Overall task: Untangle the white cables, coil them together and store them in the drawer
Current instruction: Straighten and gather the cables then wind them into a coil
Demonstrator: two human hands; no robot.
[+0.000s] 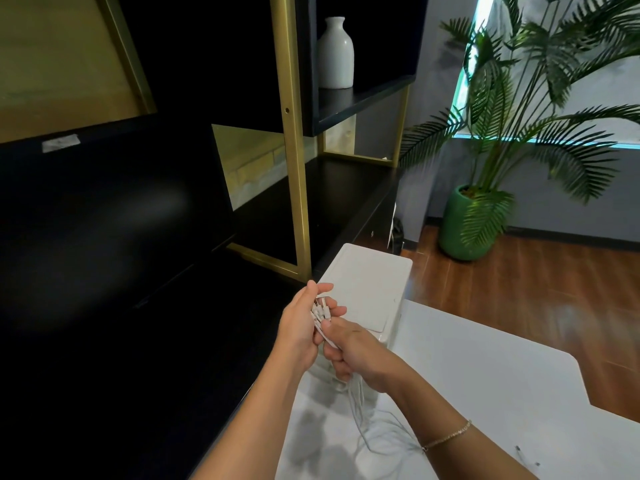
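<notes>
Dim, window-lit [485, 36] room; left half near-black, wide-angle bending.

two hands [303, 323], one vase [335, 53], one potted plant [465, 225]

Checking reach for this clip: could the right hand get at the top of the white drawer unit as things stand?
Probably yes: the white drawer unit sits just beyond the right hand, nothing between. But that hand and the left hand grip the white cables.
</notes>
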